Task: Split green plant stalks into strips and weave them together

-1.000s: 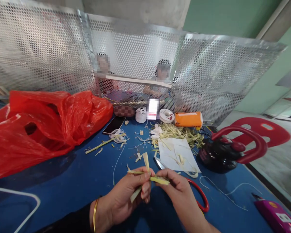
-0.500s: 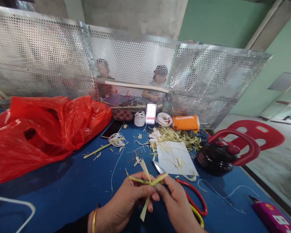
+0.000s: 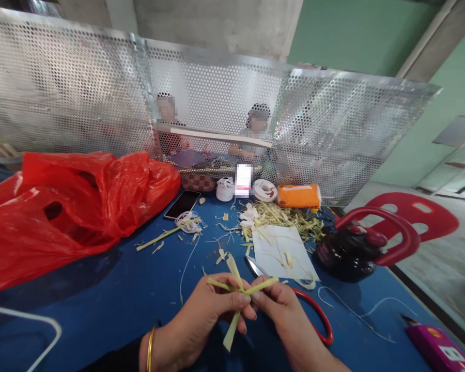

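Observation:
Near the front middle, my left hand (image 3: pixel 207 315) pinches the crossing of several pale green leaf strips (image 3: pixel 234 271) between thumb and fingers. One strip end points up and away, another hangs down below the fingers. My right hand (image 3: pixel 289 315) touches the left one and pinches the strip that reaches to the right. Scissors with a red handle (image 3: pixel 325 323) lie on the blue table under and beside my right hand, their blade partly showing. A white paper (image 3: pixel 282 253) with leaf scraps on it lies beyond the hands.
A red plastic bag (image 3: pixel 81 206) fills the left. Behind are a phone (image 3: pixel 182 204), a tape roll (image 3: pixel 265 190), an orange packet (image 3: pixel 299 196) and a leaf pile (image 3: pixel 294 219). A dark kettle (image 3: pixel 346 256) and purple device (image 3: pixel 439 346) stand right. Two people sit beyond the perforated screen (image 3: pixel 217 88).
My right hand has shifted slightly right and down, and the right-hand strip reaches further out. The yellow handle part beside my right forearm is now covered. The view has moved slightly.

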`<control>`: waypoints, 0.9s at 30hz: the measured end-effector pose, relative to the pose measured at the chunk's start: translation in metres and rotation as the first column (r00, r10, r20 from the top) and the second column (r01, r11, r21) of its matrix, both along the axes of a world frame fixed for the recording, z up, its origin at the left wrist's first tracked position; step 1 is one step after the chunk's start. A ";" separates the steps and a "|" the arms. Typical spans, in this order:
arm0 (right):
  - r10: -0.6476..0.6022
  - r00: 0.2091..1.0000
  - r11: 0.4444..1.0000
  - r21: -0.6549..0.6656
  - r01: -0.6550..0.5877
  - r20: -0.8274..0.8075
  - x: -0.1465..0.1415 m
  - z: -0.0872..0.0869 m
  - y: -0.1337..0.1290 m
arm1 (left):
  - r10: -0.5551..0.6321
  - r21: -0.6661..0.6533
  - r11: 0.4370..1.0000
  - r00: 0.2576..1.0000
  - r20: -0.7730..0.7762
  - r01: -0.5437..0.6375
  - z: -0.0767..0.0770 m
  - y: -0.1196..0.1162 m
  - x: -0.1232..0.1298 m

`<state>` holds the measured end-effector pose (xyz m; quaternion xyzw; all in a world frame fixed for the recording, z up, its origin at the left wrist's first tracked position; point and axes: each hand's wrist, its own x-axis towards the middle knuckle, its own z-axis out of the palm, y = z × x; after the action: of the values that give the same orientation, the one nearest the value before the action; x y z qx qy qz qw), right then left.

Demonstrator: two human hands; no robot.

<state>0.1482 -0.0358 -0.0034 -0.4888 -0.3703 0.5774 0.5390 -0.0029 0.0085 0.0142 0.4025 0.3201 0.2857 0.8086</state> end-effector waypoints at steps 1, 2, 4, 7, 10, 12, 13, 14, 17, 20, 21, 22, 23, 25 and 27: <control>-0.003 0.999 1.000 -0.002 0.003 0.033 0.001 0.000 0.000 | -0.010 -0.003 1.000 1.000 -0.019 0.010 0.002 0.000 0.000; -0.010 0.997 1.000 0.003 0.010 0.072 0.002 0.001 0.000 | -0.010 -0.008 1.000 0.999 -0.040 0.010 0.003 0.000 0.000; -0.055 0.979 0.997 0.069 0.042 0.196 0.005 0.003 -0.001 | 0.027 -0.015 0.999 0.997 -0.074 -0.028 0.006 0.000 -0.001; -0.149 0.924 0.969 0.237 0.066 0.352 0.010 0.006 -0.004 | 0.078 0.001 0.997 0.993 -0.087 -0.078 0.008 0.002 -0.002; -0.141 0.913 0.962 0.271 0.035 0.384 0.014 0.005 -0.006 | 0.052 0.018 0.999 0.994 -0.100 -0.050 0.006 0.003 -0.002; -0.139 0.911 0.970 0.237 0.048 0.389 0.015 0.001 -0.006 | 0.014 0.024 1.000 0.993 -0.120 -0.011 0.004 0.001 -0.001; -0.147 0.913 0.974 0.219 0.066 0.381 0.014 -0.001 -0.006 | -0.008 0.024 1.000 0.991 -0.130 0.012 0.004 0.000 -0.001; -0.158 0.918 0.975 0.204 0.087 0.365 0.013 -0.002 -0.006 | -0.030 0.022 0.999 0.990 -0.140 0.033 0.004 -0.001 0.000; -0.192 0.939 0.975 0.162 0.151 0.285 0.009 -0.003 -0.005 | -0.037 0.018 0.999 0.983 -0.181 0.041 0.005 -0.002 0.001; -0.205 0.949 0.977 0.107 0.184 0.239 0.008 -0.001 -0.005 | -0.011 0.014 1.000 0.977 -0.212 0.015 0.005 -0.002 0.001; -0.205 0.950 0.977 0.101 0.185 0.236 0.008 0.000 -0.005 | -0.014 0.016 1.000 0.977 -0.213 0.018 0.005 -0.001 0.001; -0.202 0.951 0.978 0.101 0.183 0.234 0.009 0.001 -0.005 | -0.021 0.022 0.999 0.978 -0.210 0.026 0.005 -0.001 0.001; -0.196 0.953 0.979 0.104 0.177 0.230 0.009 0.001 -0.005 | -0.025 0.031 0.999 0.978 -0.207 0.032 0.005 -0.001 0.001; -0.187 0.959 0.980 0.106 0.167 0.213 0.010 0.001 -0.006 | -0.021 0.037 0.999 0.977 -0.212 0.029 0.005 -0.001 0.002; -0.192 0.965 0.979 0.102 0.176 0.179 0.009 -0.001 -0.006 | -0.025 0.033 0.999 0.977 -0.212 0.032 0.006 -0.002 0.002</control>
<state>0.1575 -0.0418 -0.0041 -0.5499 -0.3969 0.4598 0.5733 -0.0011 0.0066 0.0197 0.4498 0.3933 0.2355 0.7665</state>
